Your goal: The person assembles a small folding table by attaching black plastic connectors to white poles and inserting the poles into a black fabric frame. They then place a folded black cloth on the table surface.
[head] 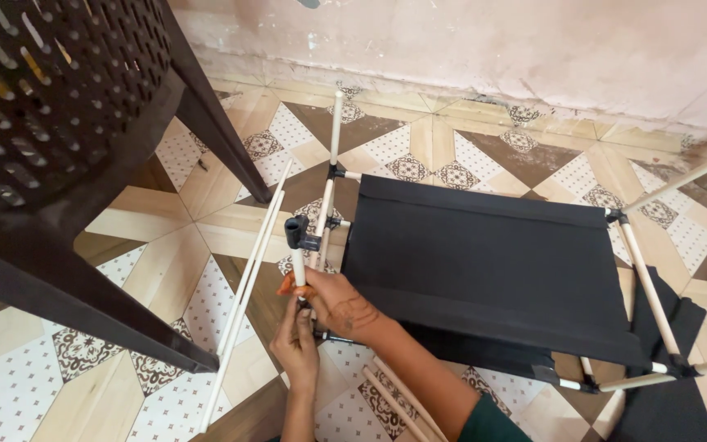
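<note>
Hands both mine, low centre. Right hand (339, 304) wrapped round one short white rod (298, 267), black connector (297, 231) on its top, just beside frame's left edge. Left hand (296, 342) below, fingers up against same rod; grip unclear. Black fabric shelf (484, 262) spread on tiled floor (419, 151). Two loose long rods (247, 282) left of it. One dark plastic chair (59, 123), upper left.

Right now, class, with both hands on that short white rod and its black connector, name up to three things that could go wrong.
1. Both the left hand and right hand grip the white rod close under the black connector; a slip could pinch fingers.
2. Loose long rods lie beside the hands; a knock could send them rolling.
3. The dark plastic chair crowds the left side and may get bumped.
</note>
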